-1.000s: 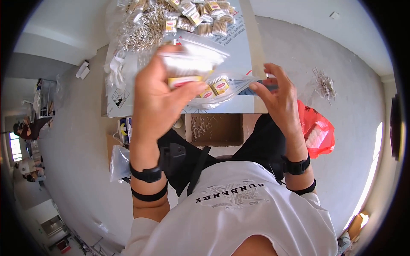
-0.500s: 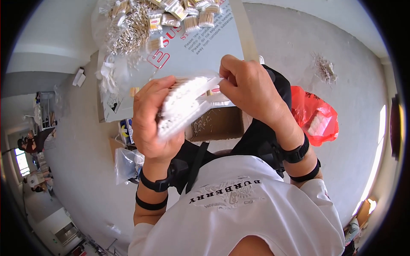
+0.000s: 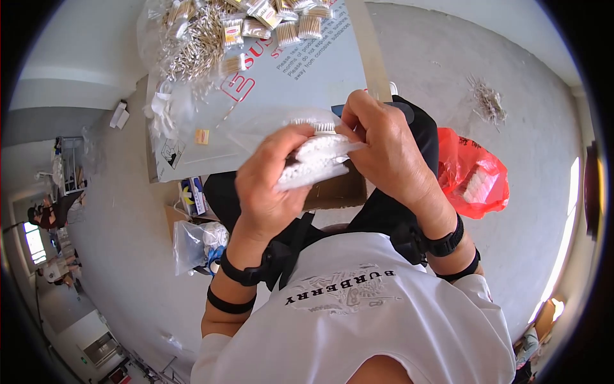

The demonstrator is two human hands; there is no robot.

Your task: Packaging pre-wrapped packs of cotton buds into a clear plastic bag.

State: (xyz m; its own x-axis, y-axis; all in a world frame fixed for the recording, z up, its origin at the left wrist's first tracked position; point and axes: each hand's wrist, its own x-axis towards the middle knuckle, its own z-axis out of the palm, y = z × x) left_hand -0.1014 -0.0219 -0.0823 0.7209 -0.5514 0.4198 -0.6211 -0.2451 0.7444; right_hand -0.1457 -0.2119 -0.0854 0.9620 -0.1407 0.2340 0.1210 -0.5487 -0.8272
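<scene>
Over my lap, my left hand (image 3: pixel 263 182) is wrapped round a clear plastic bag of cotton swabs (image 3: pixel 313 160), its white tips bunched toward me. The fingers of my right hand (image 3: pixel 391 146) are closed on the bag's right edge; the exact pinch is partly hidden. Just beyond the hands lies a large grey printed board-like tabletop (image 3: pixel 307 83). On its far left is a heap of loose cotton swabs (image 3: pixel 195 51), beside several small filled packets of swabs (image 3: pixel 288 33). Near its left front edge lies a small yellow label card (image 3: pixel 202 136).
Between my knees stands an open cardboard box (image 3: pixel 336 192), mostly hidden by my hands. A red plastic bag (image 3: pixel 495 185) sits on the floor at right, with scattered swabs (image 3: pixel 488 104) farther off. Clear plastic bags (image 3: pixel 188 246) hang by my left knee.
My left hand has moved right and slightly down, closer to my right hand, turning the swab bag flatter. The yellow label card and more of my left knee have come into sight.
</scene>
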